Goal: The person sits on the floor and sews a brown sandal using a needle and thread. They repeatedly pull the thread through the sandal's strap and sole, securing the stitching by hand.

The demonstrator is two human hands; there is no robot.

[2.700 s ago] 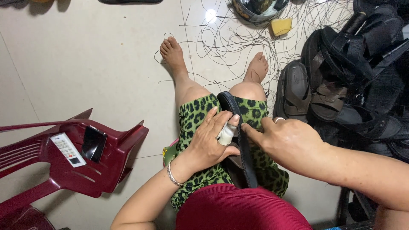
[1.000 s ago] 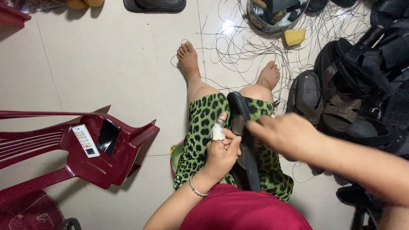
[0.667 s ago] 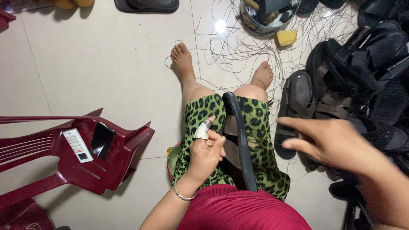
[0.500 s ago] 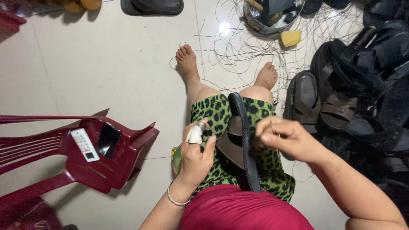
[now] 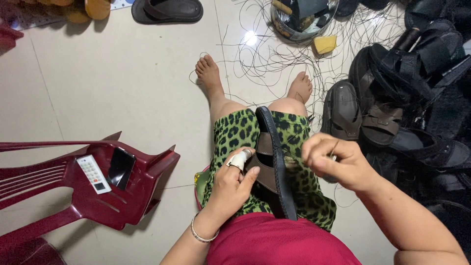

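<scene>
Pale floor tiles (image 5: 98, 73) fill most of the frame, and we sit low on them with a brown sandal (image 5: 273, 164) standing on edge across our lap, just below centre. Our left hand (image 5: 233, 184) is curled around the sandal's strap side, a white wrap on one finger, bracing it against the green spotted cloth over our legs. Our right hand (image 5: 333, 162) is nearly closed to the right of the sole, pinching something small and thin; we cannot tell whether it is a needle, though a dark thread seems to run from it toward the sole edge. Stitching along that edge looks to be in progress, but how much of the seam is finished cannot be judged, since the sole's rim is too dark to read. Loose dark threads (image 5: 274, 59) sprawl near our feet at the upper centre, beside a metal bowl (image 5: 304, 19) of bits and a yellow block (image 5: 325, 44). A heap of dark sandals (image 5: 402, 98) waits at the right. A tipped red plastic chair (image 5: 98, 191) at the left carries a remote control (image 5: 93, 174) and a phone (image 5: 120, 168).
</scene>
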